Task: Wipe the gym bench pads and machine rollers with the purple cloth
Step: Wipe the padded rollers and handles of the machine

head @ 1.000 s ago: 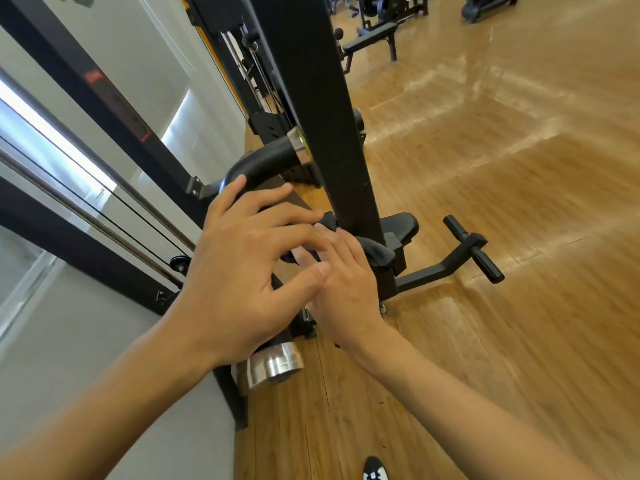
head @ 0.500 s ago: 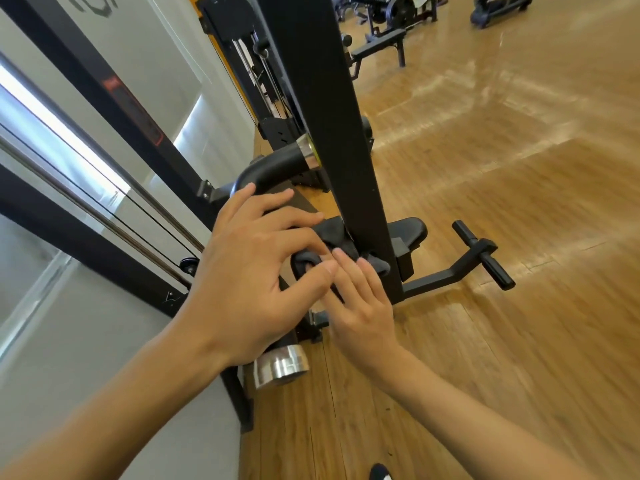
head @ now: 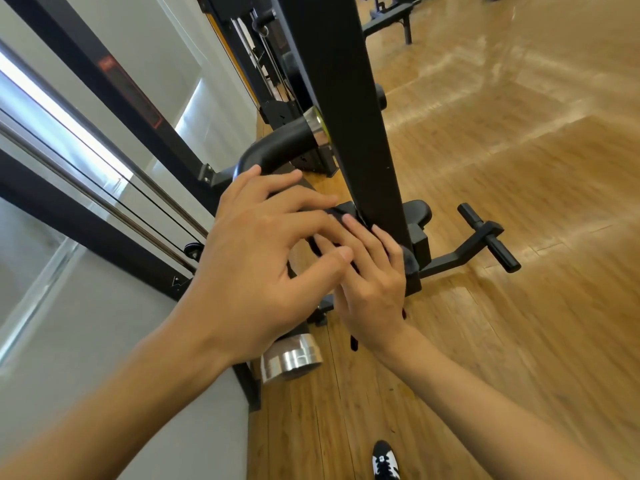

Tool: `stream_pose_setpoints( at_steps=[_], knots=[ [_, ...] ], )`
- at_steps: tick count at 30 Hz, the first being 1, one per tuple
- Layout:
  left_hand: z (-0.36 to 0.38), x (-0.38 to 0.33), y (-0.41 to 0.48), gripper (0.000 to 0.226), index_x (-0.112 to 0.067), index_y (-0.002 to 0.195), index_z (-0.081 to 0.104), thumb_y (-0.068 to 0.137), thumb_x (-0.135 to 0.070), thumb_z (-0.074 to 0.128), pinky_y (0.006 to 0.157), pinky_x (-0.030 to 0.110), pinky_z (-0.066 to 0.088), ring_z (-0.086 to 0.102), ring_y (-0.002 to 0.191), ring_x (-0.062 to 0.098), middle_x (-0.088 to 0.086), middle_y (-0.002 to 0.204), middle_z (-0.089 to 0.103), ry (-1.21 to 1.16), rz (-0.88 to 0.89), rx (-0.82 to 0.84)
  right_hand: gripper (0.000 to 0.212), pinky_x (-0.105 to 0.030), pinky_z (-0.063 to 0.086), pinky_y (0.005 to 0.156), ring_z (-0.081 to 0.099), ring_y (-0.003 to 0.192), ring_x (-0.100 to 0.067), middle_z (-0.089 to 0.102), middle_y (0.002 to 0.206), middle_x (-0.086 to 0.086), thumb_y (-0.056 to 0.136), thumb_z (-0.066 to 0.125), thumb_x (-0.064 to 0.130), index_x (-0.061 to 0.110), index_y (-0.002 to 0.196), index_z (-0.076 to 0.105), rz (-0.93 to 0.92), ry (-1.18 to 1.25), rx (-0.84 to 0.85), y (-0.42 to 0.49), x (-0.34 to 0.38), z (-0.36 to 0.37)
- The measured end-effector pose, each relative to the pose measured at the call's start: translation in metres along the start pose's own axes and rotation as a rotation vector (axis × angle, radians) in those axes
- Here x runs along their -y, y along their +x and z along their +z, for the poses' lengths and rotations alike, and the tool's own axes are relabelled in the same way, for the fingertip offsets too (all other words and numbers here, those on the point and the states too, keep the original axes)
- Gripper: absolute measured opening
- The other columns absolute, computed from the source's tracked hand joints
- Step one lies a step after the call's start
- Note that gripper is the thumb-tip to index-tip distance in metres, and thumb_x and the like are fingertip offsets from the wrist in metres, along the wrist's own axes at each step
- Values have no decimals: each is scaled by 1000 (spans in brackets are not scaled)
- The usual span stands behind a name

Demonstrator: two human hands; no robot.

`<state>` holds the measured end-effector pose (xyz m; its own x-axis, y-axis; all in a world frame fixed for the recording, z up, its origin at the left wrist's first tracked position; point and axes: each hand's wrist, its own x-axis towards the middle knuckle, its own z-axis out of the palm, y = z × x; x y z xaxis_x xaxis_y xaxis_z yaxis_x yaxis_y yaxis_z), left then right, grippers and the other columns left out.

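A dark purple cloth (head: 408, 262) lies draped over a black padded roller beside the machine's black upright post (head: 349, 109). My right hand (head: 372, 271) lies flat on the cloth and presses it onto the pad with straight fingers. My left hand (head: 263, 251) hovers just above and left of it, its fingers spread and loosely bent, its thumb near my right fingers. Most of the cloth and the roller is hidden under both hands. The roller's chrome end cap (head: 292, 358) shows below my left wrist. A second black roller (head: 277, 148) sits higher up.
A black foot peg bar (head: 488, 242) sticks out of the machine base at the right. Cables and a steel rail (head: 104, 188) run along the wall on the left. A bench (head: 391, 19) stands far back. Wooden floor (head: 519, 168) spreads to the right; my shoe (head: 384, 460) is at the bottom.
My right hand has slid a little forward over the cloth toward the post. My left hand stays above it, thumb now closer to the right fingers.
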<state>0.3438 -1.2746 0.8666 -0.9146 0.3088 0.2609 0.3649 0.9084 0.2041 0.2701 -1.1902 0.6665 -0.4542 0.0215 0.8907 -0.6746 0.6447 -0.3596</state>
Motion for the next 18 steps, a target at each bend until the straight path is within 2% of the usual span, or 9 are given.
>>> stream_pose_setpoints(
  at_steps=[1, 3, 5, 7, 9, 12, 15, 18],
  knots=[
    [0, -3, -1, 39, -41, 106, 71, 90, -56, 38, 128, 46, 10, 37, 147, 8, -24, 134, 59, -12, -5, 0, 31, -52, 40, 113, 54, 137, -27, 63, 140, -9, 100, 65, 11, 13, 131, 70, -2, 11, -3, 4, 3, -1],
    [1, -5, -3, 41, -39, 104, 73, 90, -56, 39, 127, 48, 11, 37, 147, 7, -24, 135, 60, -16, -9, 4, 35, -53, 40, 114, 51, 140, -27, 62, 142, -10, 100, 64, 10, 15, 134, 66, -82, -2, -13, -18, -9, -3],
    [1, -7, -5, 44, -36, 102, 77, 89, -56, 41, 126, 52, 13, 36, 147, 7, -23, 135, 61, -13, -10, 24, 44, -54, 38, 115, 39, 148, -27, 46, 156, -11, 97, 65, 9, 16, 140, 56, -101, -11, -3, -66, -28, -7],
    [0, -8, -7, 44, -35, 101, 77, 88, -56, 42, 125, 52, 13, 36, 147, 6, -24, 135, 62, -20, -14, 35, 38, -57, 42, 107, 31, 147, -28, 32, 161, -9, 99, 62, 15, 16, 136, 52, -41, 14, -1, -98, -37, -9],
    [0, -10, -7, 43, -35, 101, 77, 88, -56, 42, 127, 44, 11, 36, 147, 5, -25, 135, 61, -23, -22, 33, 29, -55, 40, 111, 31, 145, -32, 36, 154, -16, 104, 58, 19, 12, 132, 53, -33, 33, -17, -88, -37, -9],
    [0, -11, -5, 40, -36, 102, 76, 89, -54, 42, 126, 39, 10, 37, 146, 5, -23, 135, 62, -4, -19, 32, 35, -52, 33, 119, 36, 147, -35, 38, 156, -15, 100, 64, 12, 12, 134, 55, -84, 38, -53, -52, -29, -9],
    [-1, -11, -6, 42, -34, 102, 77, 88, -53, 43, 124, 28, 6, 37, 146, 4, -23, 135, 62, -2, -27, 49, 34, -53, 33, 120, 32, 151, -31, 36, 161, -11, 99, 66, 12, 15, 132, 57, -102, 10, -40, -97, -40, -2],
    [0, -14, -8, 42, -33, 104, 77, 89, -53, 43, 120, 16, 5, 35, 147, 4, -23, 136, 61, -8, -17, 66, 28, -53, 25, 123, 22, 155, -27, 27, 167, -6, 104, 58, 13, 17, 131, 57, -122, 17, -41, -135, -50, 1]
  ],
)
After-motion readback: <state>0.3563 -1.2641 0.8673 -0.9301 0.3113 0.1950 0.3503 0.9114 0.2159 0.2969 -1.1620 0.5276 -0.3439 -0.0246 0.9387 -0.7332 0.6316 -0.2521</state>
